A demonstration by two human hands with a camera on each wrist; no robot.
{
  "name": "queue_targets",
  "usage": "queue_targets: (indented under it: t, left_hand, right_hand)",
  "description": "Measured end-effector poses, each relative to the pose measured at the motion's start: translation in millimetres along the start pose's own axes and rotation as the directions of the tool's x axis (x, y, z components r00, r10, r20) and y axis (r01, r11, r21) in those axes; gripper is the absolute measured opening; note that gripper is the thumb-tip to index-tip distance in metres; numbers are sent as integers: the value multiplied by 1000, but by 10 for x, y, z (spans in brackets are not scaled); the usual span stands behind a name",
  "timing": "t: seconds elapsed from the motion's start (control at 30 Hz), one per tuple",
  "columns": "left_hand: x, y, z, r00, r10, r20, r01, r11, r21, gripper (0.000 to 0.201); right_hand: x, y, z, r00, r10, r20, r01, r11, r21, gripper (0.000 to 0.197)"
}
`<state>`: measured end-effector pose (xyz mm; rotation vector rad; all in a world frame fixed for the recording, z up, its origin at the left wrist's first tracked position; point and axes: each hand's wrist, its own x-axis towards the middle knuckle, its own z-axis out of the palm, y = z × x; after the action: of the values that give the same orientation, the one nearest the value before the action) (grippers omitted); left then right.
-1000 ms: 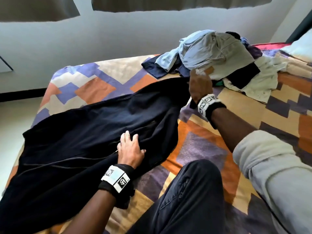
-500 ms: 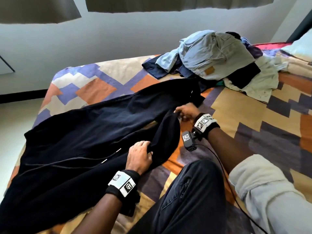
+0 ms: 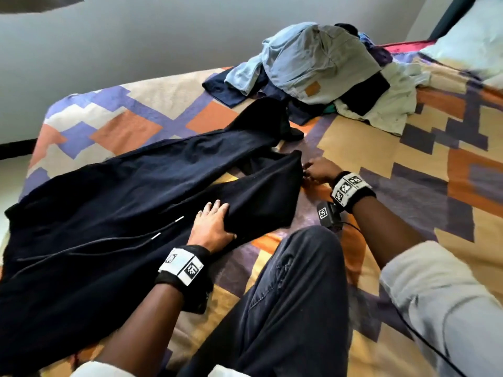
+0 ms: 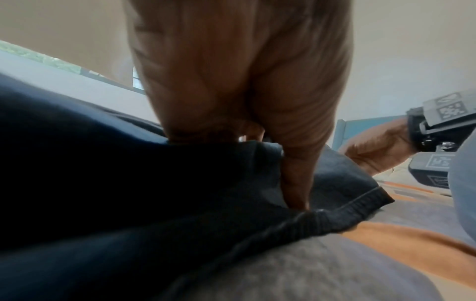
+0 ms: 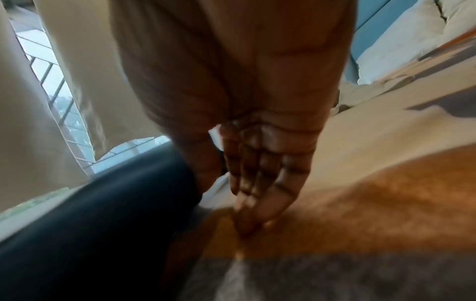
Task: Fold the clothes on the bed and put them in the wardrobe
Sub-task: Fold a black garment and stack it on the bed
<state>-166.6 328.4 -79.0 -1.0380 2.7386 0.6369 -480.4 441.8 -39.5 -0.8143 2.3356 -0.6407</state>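
1. Hoodie (image 3: 130, 213), dark navy with white-tipped drawstrings (image 3: 163, 229), lies spread across the left part of the bed (image 3: 381, 159), on its patterned cover of orange, purple and cream blocks.
2. Left hand (image 3: 212, 227) grips the near edge of the hoodie: fingers lie on top of the fabric, and the left wrist view shows the thumb (image 4: 296, 183) tucked into a fold just above the ribbed hem (image 4: 335, 211).
3. Right hand (image 3: 318, 170) sits at the far corner of the same folded-over flap, low on the bed cover. In the right wrist view its fingers (image 5: 257, 183) are held together and point down to the cover, with the dark fabric just beside the thumb; whether it pinches the cloth, I cannot tell.
4. Pile of unfolded clothes (image 3: 321, 66) lies further up the bed, pale blue and grey pieces on top, near the hoodie's far end.
5. Knee (image 3: 299, 281) in dark jeans rests on the bed between the two arms.
6. Pillow (image 3: 468, 31) lies at the top right corner.
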Motion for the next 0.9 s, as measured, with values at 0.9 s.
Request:
queue_targets:
  t: [0.9]
  left_hand:
    - [-46, 121, -64, 990, 102, -97, -101, 995, 13, 95]
  right_hand:
    - [-260, 398, -1227, 849, 42, -527, -306, 852, -425, 38]
